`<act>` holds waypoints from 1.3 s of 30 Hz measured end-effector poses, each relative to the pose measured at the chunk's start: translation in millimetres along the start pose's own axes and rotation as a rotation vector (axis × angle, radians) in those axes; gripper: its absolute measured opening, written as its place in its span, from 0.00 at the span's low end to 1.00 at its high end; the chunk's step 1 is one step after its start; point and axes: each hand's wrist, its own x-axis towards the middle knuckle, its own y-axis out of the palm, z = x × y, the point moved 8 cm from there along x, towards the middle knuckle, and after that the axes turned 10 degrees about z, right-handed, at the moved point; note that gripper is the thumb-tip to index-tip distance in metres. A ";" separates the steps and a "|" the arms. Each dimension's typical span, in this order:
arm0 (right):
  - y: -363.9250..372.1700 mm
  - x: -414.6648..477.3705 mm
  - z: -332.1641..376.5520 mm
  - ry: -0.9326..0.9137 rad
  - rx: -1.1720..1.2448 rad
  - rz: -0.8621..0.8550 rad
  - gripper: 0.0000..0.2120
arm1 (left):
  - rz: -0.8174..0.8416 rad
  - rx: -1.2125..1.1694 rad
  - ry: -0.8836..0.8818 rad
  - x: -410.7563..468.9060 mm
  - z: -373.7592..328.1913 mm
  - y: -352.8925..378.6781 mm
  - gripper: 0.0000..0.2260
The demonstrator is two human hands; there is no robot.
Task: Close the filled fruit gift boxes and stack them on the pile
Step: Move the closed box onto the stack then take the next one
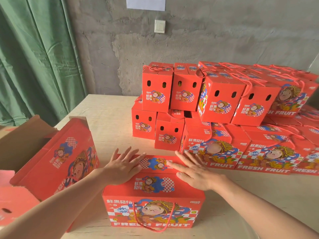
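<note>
Atop the gift box (153, 186), apparently closed, left hand (122, 168) and right hand (193, 175) press flat.

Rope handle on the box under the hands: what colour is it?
Red. The rope handle hangs over the front of the gift box; head view shows it best.

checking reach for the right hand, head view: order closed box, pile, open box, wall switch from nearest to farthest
1. closed box: in front, under the right hand, touching it.
2. pile: just beyond it, to the right.
3. open box: far left, past the left hand.
4. wall switch: on the back wall.
</note>
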 end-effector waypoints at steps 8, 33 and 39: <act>-0.5 -13.3 12.1 -0.110 -0.045 -0.093 0.21 | -0.157 -0.067 0.033 -24.8 -30.5 2.6 0.26; 9.1 11.2 66.8 0.284 0.193 -0.144 0.30 | -0.131 -0.170 -0.110 -11.9 28.9 10.2 0.22; 5.7 18.2 32.7 0.198 0.809 0.004 0.44 | -0.371 -1.214 -0.736 -51.6 25.4 65.6 0.33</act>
